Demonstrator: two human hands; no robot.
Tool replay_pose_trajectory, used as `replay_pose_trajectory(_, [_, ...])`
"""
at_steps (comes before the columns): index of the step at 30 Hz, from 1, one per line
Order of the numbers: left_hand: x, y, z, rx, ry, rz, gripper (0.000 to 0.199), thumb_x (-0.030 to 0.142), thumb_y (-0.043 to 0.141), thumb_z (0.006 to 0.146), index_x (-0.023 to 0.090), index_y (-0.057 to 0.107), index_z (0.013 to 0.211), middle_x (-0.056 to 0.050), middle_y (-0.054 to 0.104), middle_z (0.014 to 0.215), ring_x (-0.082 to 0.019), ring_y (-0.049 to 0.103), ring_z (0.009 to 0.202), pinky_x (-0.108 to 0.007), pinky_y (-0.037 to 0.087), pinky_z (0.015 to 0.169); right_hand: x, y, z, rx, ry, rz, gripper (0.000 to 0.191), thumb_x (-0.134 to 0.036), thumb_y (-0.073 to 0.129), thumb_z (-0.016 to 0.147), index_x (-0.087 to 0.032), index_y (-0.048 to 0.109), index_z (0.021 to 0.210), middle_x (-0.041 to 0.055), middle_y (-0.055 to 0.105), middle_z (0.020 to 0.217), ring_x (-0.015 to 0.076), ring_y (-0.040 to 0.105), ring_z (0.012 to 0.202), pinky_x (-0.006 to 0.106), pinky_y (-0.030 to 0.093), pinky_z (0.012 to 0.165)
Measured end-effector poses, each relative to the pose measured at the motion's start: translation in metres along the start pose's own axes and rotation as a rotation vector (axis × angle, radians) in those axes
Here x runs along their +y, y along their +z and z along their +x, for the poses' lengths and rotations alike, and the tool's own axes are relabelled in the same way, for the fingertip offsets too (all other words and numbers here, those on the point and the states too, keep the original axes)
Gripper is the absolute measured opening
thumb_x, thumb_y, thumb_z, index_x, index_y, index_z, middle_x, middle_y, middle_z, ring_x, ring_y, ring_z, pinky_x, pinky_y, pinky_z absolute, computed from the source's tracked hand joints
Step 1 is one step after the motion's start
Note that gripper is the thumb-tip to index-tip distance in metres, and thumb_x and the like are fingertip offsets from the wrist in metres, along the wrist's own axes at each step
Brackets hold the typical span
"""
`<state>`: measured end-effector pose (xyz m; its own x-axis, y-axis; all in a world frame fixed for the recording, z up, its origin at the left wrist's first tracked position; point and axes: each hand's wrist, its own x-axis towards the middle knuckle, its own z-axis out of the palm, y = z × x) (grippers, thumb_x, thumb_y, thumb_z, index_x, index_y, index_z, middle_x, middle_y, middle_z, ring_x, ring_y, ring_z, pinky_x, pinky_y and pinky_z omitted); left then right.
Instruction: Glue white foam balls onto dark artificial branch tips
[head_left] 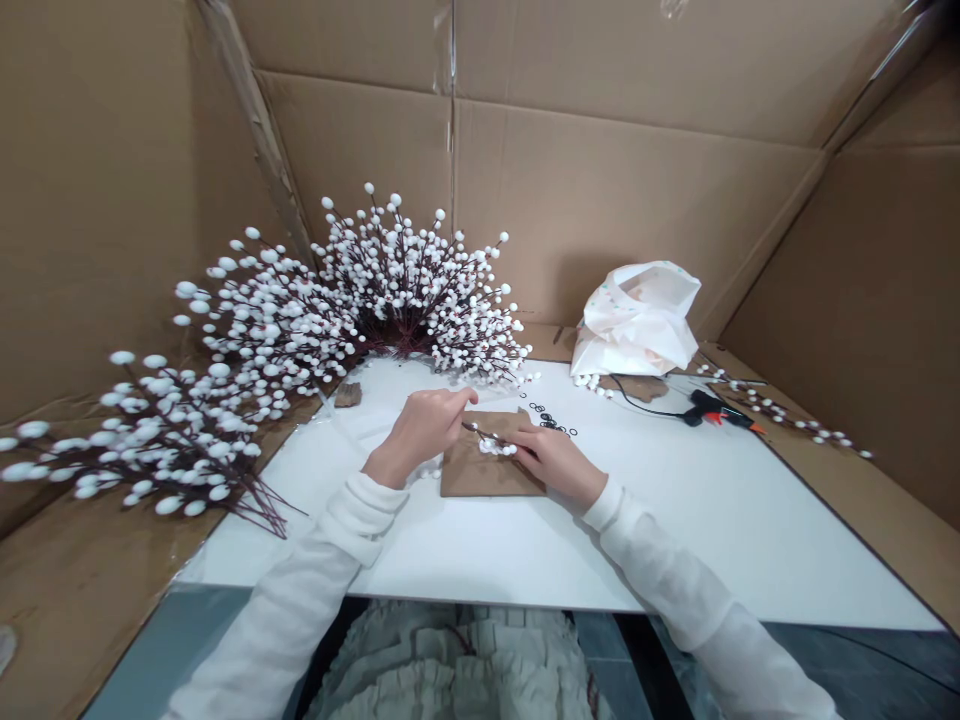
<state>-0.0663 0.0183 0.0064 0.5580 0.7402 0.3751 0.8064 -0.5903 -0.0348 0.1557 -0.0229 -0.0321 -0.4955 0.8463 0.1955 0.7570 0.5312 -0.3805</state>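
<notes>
A short dark sprig with white berries (496,446) is held between my two hands, above a square of brown cardboard (487,482). My left hand (429,428) is closed at the sprig's left end, its fingertips partly hidden. On the other side, the fingers of my right hand (556,460) pinch the sprig's right end, over the cardboard's right edge. Several small black rings (546,416) lie just beyond my right hand. A few loose white berries (429,470) rest by my left wrist.
Bunches of white-berried stems (405,265) line the back and left of the white table (637,540). At the back right are a white plastic bag (637,320), a black-and-orange glue gun (709,408) with a cord, and a berry branch (799,420). Cardboard walls surround the table.
</notes>
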Motion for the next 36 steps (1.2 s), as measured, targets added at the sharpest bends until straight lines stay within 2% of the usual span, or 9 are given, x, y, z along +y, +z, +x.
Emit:
replay_pose_trajectory(4, [-0.001,0.002,0.001,0.037,-0.003,-0.007,0.029,0.016,0.036,0.086,0.025,0.057,0.103,0.000,0.067,0.078,-0.015,0.062,0.074,-0.027,0.036,0.062,0.002,-0.003,-0.001,0.010,0.017,0.041,0.033,-0.021,0.040,0.091,-0.024,0.063,0.115,0.0045,0.062,0.095,0.0153,0.057,0.083,0.025,0.038,0.072])
replay_pose_trajectory(7, [-0.002,0.003,0.001,0.136,0.035,-0.004,0.030,0.015,0.034,0.086,0.023,0.060,0.101,-0.002,0.065,0.077,-0.014,0.058,0.074,-0.030,0.038,0.073,0.004,-0.006,-0.001,0.041,0.038,0.128,0.033,-0.019,0.040,0.090,-0.022,0.065,0.111,0.0052,0.063,0.094,0.0155,0.057,0.083,0.025,0.040,0.074])
replay_pose_trajectory(11, [-0.004,0.000,0.001,0.275,0.077,-0.001,0.033,0.014,0.035,0.086,0.024,0.057,0.109,-0.002,0.067,0.090,-0.015,0.054,0.084,-0.036,0.033,0.087,0.007,-0.008,0.001,0.101,0.013,0.327,0.032,-0.020,0.039,0.090,-0.018,0.066,0.106,0.0065,0.065,0.098,0.0162,0.057,0.086,0.027,0.041,0.078])
replay_pose_trajectory(14, [-0.003,-0.003,0.000,0.321,0.065,-0.025,0.031,0.015,0.038,0.086,0.025,0.055,0.110,0.000,0.067,0.091,-0.016,0.051,0.091,-0.037,0.029,0.094,0.006,-0.009,0.002,0.101,0.024,0.510,0.030,-0.028,0.041,0.092,-0.015,0.067,0.100,0.0055,0.065,0.096,0.0154,0.056,0.083,0.027,0.041,0.077])
replay_pose_trajectory(19, [-0.004,-0.007,-0.001,0.346,0.045,-0.071,0.027,0.012,0.038,0.084,0.023,0.058,0.097,0.000,0.066,0.087,-0.016,0.049,0.090,-0.036,0.029,0.093,0.004,-0.013,0.002,0.020,0.190,0.805,0.043,-0.051,0.044,0.089,-0.012,0.064,0.086,0.0033,0.056,0.073,0.0109,0.048,0.064,0.023,0.041,0.060])
replay_pose_trajectory(22, [-0.007,-0.009,-0.001,0.362,0.026,-0.054,0.026,0.010,0.037,0.083,0.023,0.060,0.087,0.000,0.066,0.083,-0.016,0.048,0.089,-0.037,0.028,0.091,0.006,-0.014,0.001,0.031,0.285,0.947,0.050,-0.059,0.044,0.086,-0.013,0.063,0.092,0.0065,0.058,0.084,0.0138,0.055,0.070,0.024,0.045,0.056])
replay_pose_trajectory(24, [-0.010,-0.010,-0.001,0.385,0.000,-0.032,0.027,0.011,0.036,0.084,0.023,0.060,0.081,0.001,0.066,0.080,-0.016,0.047,0.087,-0.037,0.027,0.089,0.007,-0.014,0.001,0.080,0.315,0.968,0.053,-0.061,0.044,0.085,-0.014,0.064,0.100,0.0097,0.060,0.099,0.0157,0.058,0.076,0.024,0.047,0.055])
replay_pose_trajectory(26, [-0.012,-0.011,-0.001,0.413,-0.027,-0.018,0.027,0.012,0.036,0.084,0.023,0.060,0.079,0.001,0.066,0.079,-0.016,0.047,0.087,-0.037,0.027,0.089,0.009,-0.015,0.001,0.124,0.327,0.949,0.054,-0.060,0.044,0.085,-0.013,0.064,0.104,0.0107,0.061,0.102,0.0151,0.058,0.075,0.023,0.047,0.053])
replay_pose_trajectory(36, [-0.024,-0.011,-0.001,0.461,-0.113,0.006,0.023,0.009,0.040,0.081,0.023,0.056,0.073,0.002,0.062,0.071,-0.017,0.046,0.083,-0.036,0.025,0.087,0.010,-0.015,0.002,0.179,0.274,0.858,0.039,-0.047,0.047,0.086,-0.013,0.055,0.103,0.0031,0.055,0.078,0.0095,0.047,0.060,0.021,0.039,0.050])
